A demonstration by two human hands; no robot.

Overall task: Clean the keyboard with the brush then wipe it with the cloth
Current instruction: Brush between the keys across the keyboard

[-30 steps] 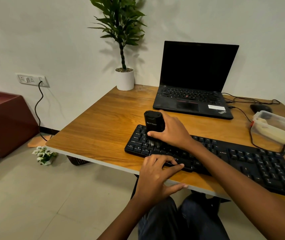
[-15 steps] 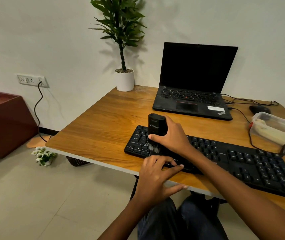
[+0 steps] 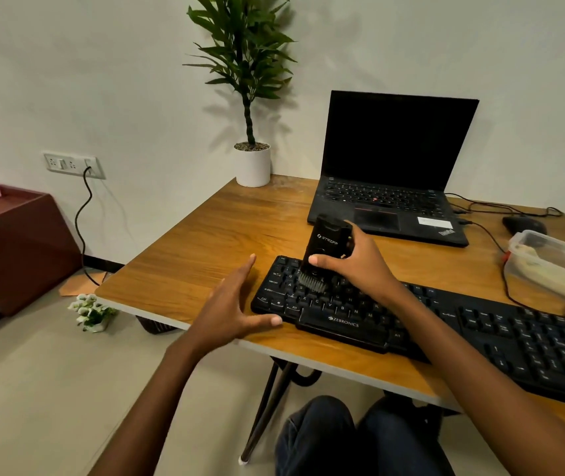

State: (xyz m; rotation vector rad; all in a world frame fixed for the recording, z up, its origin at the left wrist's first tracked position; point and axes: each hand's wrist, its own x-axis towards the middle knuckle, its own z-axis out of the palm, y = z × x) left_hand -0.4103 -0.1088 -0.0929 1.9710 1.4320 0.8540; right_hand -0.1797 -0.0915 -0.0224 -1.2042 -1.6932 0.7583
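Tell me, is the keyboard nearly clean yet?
Nothing looks finished. The right hand holds the brush with its bristles on the left-end keys of the keyboard, so brushing is under way. The left hand is open beside that end. Neither hand holds a cloth, so wiping is left.

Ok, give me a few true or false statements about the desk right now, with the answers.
1. The right hand grips the brush, bristles on the keyboard. True.
2. The left hand holds a cloth. False: it is open, holding nothing.
3. The laptop screen is lit. False: it is dark.
4. The potted plant stands on the table. True.
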